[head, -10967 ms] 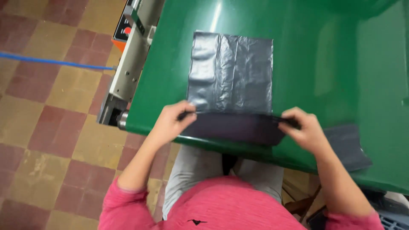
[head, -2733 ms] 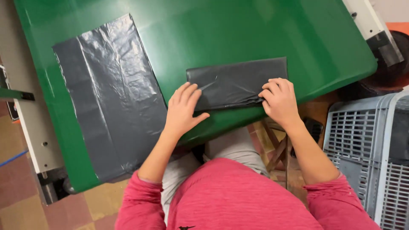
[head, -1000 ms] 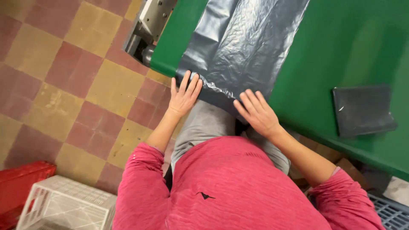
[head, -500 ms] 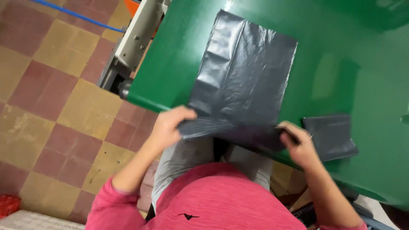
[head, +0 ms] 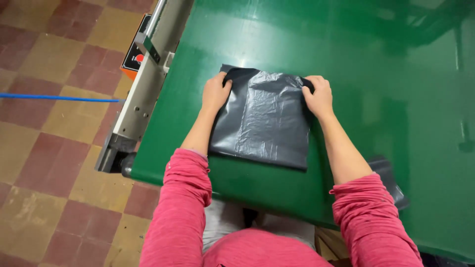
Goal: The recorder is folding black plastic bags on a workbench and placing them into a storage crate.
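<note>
Grey plastic bag (head: pixel 262 118) lies folded once mid-frame on the green bench (head: pixel 371 99); left hand (head: pixel 215 92) and right hand (head: pixel 319 95) pinch its far corners, further folds seemingly remaining.

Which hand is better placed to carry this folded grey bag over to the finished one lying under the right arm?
Likely the right hand: it pinches the grey bag's far right corner, on the side where the other folded bag lies. The left hand holds the opposite corner, farther away.
</note>
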